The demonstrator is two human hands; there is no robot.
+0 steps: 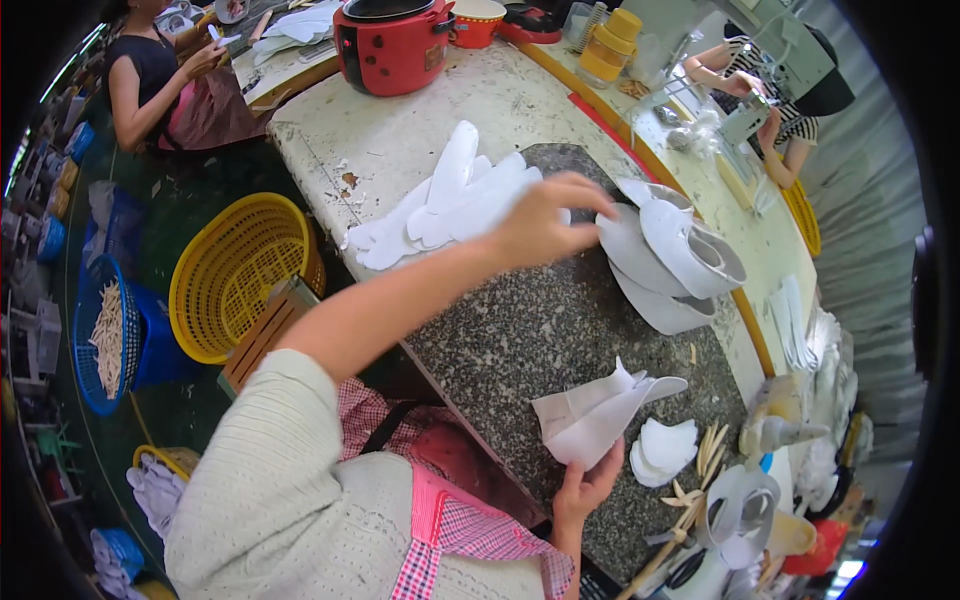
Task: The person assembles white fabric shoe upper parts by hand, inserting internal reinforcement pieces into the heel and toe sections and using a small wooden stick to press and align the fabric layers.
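Workshop table, speckled stone slab on it; clock from view centre.
Right hand, 5 o'clock, grasps folded white piece, between 4 and 5. Left hand, 1 o'clock, blurred, at edge of curved white pieces, between 2 and 3; whether its fingers grip, cannot tell.

Workshop, small-scale production. Evidence: speckled stone slab on worn worktop; cut white pieces stacked near its left edge; grey sewing-type machine with co-worker beyond the right edge; blue basket of small pale parts.
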